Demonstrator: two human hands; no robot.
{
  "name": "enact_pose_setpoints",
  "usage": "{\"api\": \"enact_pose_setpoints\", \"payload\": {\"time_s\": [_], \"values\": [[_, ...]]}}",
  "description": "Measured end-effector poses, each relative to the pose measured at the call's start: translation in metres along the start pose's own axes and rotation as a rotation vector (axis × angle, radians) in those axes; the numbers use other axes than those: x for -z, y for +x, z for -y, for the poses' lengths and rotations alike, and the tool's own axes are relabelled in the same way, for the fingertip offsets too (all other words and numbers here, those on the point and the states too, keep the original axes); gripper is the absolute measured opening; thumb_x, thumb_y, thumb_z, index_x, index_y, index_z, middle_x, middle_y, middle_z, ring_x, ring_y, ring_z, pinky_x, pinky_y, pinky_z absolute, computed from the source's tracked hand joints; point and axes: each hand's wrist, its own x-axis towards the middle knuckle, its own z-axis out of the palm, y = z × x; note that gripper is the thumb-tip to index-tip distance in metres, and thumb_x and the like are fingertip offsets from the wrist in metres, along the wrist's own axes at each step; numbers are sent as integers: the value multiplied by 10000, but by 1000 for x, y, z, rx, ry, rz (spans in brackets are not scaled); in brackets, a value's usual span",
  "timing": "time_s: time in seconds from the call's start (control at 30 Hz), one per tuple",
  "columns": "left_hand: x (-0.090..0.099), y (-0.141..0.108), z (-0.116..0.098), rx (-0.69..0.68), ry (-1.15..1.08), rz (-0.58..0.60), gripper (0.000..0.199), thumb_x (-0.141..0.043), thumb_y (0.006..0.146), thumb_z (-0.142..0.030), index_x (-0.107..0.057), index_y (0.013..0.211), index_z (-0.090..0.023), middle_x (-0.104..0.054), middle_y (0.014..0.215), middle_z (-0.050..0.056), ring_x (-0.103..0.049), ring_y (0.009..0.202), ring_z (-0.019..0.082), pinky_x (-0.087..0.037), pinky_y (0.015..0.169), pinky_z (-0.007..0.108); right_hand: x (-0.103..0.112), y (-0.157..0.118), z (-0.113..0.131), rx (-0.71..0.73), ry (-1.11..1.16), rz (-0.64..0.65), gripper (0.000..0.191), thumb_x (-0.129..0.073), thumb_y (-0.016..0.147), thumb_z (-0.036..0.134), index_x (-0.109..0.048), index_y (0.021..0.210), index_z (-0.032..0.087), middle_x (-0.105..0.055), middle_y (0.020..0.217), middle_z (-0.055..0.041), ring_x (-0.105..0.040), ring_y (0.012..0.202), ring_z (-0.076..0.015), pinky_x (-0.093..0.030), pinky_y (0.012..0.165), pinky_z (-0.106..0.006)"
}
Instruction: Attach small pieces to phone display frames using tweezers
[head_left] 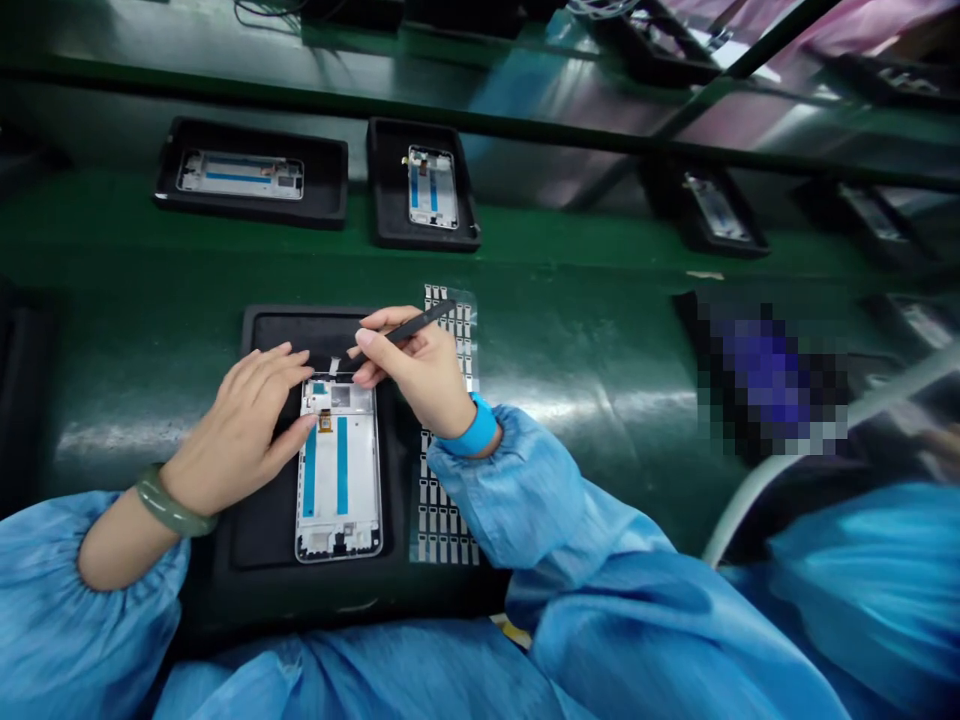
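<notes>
A white phone frame (pixel 360 470) with two blue strips lies upright on a black tray (pixel 262 530) in front of me. My left hand (pixel 251 420) rests at its upper left edge, fingers spread, thumb and fingertips touching the frame, holding nothing. Pinched in my right hand (pixel 420 370) is a black tweezer-like tool (pixel 425 318), its tip at the frame's top edge. A small whitish piece (pixel 335 366) is at that tip. Partly under my right wrist lies a clear sheet (pixel 448 520) bearing rows of small metallic parts.
Behind, two black trays (pixel 326 210) (pixel 382 225) hold phone frames; more trays stand at the right back. A pixelated area covers something at the right. A pale curved bar (pixel 742 510) and a person's blue sleeve (pixel 870 570) are at the lower right.
</notes>
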Motion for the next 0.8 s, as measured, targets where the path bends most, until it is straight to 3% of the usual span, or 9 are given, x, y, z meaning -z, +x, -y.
{"api": "enact_pose_setpoints", "payload": {"time_s": [0.1, 0.27, 0.8], "values": [[-8, -7, 2, -40, 39, 28, 262, -469, 885, -303, -499, 1095, -149, -560, 1221, 121, -443, 1244, 243, -236, 1109, 498, -2, 3, -6, -38, -8, 21, 275, -703, 717, 350, -556, 878, 183, -639, 651, 42, -627, 475, -79, -540, 451, -174], [-8, -15, -5, -1, 43, -22, 233, -488, 880, -284, -522, 1060, -142, -573, 1198, 123, -471, 1215, 236, -266, 1101, 487, -7, 0, -11, -94, -83, 63, 317, -717, 693, 382, -551, 863, 171, -592, 608, 60, -627, 468, -93, -530, 430, -183], [-4, -14, -6, -3, 22, -16, 235, -527, 857, -280, -538, 1043, -136, -587, 1180, 122, -484, 1208, 241, -274, 1100, 476, -3, -7, -14, 9, -342, 119, 218, -625, 799, 350, -565, 918, 177, -605, 643, 46, -658, 520, -101, -524, 481, -185]]}}
